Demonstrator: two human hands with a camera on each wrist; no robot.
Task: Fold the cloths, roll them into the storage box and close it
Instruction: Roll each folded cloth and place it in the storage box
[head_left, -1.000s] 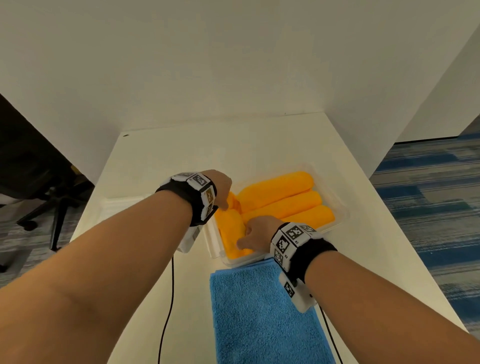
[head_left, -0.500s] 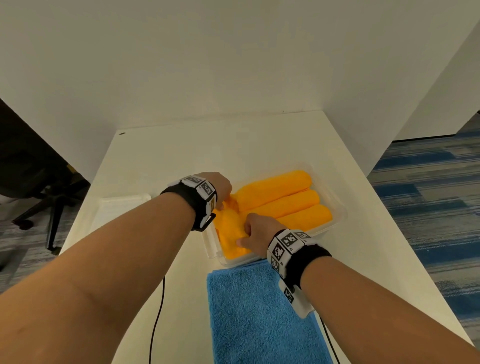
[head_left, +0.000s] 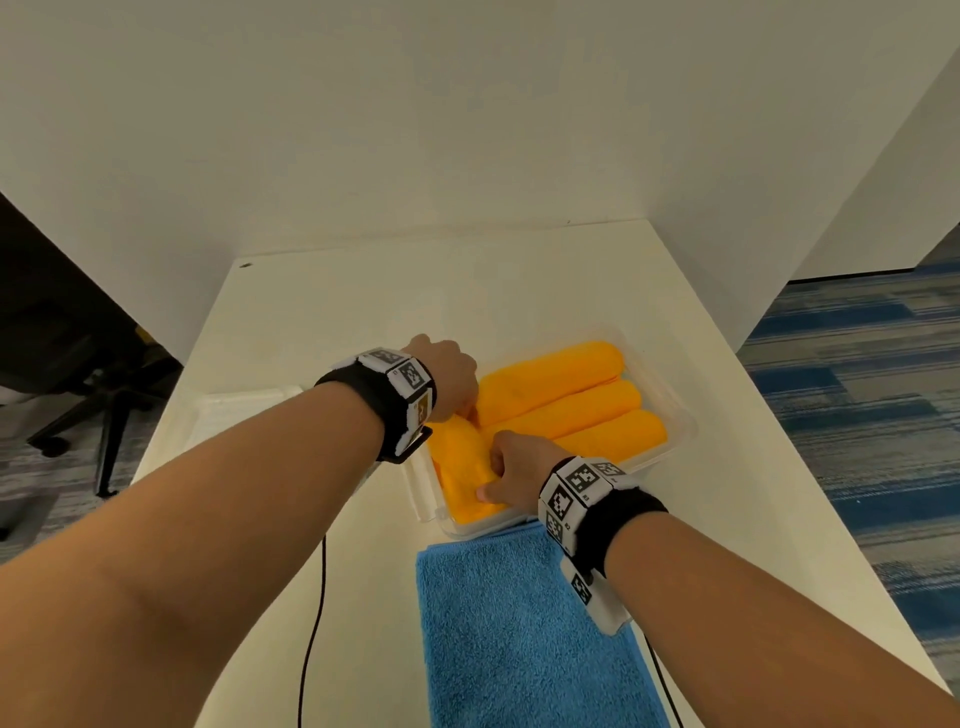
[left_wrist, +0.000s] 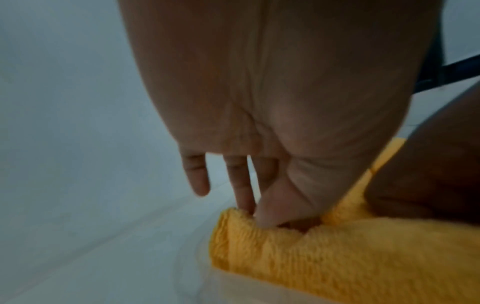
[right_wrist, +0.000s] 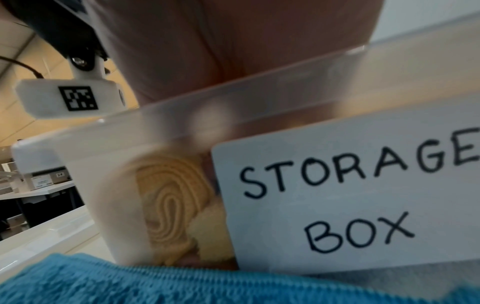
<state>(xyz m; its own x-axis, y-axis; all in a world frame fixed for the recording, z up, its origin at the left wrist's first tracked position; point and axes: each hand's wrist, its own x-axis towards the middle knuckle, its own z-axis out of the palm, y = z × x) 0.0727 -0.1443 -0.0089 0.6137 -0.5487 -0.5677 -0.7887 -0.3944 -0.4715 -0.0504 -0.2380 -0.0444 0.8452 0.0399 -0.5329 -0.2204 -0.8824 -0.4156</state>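
**A:** Where are the cloths right now?

**B:** Three orange rolls (head_left: 566, 395) lie side by side across the clear storage box (head_left: 675, 415) on the white worktop (head_left: 363, 312). A fourth orange roll (head_left: 462, 467) sits crosswise at the box's left end. A blue cloth (head_left: 519, 634) lies flat on the worktop, touching the box's near side.

**A:** And the hands?

**B:** Both are on that fourth roll. The left hand (head_left: 447, 374) pinches its far end between thumb and fingers (left_wrist: 244, 189). The right hand (head_left: 514, 467) presses its near end with curled fingers; whether they close round the cloth, I cannot tell.

**A:** How will the cloth behave?

**B:** Likely soft, light terry that gives under pressure and springs loose if let go. Holding a roll at both ends, as here, looks the best way to keep it wound.

**A:** The lid?

**B:** A pale tray-like piece (head_left: 244, 415) lies left of the box, probably the lid.
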